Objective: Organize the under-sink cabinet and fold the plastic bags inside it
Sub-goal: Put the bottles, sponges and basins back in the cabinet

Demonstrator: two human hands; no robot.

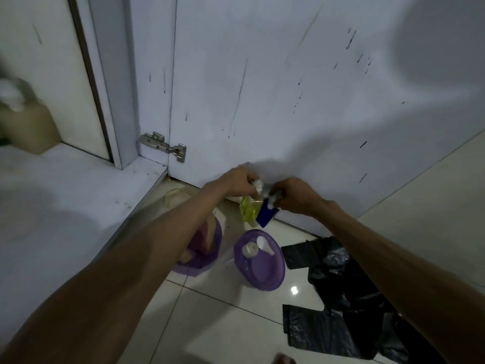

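- Two bottles held: left hand (240, 179) grips yellow bottle (249, 211) by its pump (258, 185), right hand (294, 197) grips blue bottle (267, 217) likewise.
- Plastic bags (341, 298) lie loose on tiles (210, 324), right.
- Best carried upright, set well inside cabinet (78, 185).

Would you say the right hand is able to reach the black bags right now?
Probably not yet: the right hand grips the blue bottle, though the black bags lie unobstructed beneath that arm.
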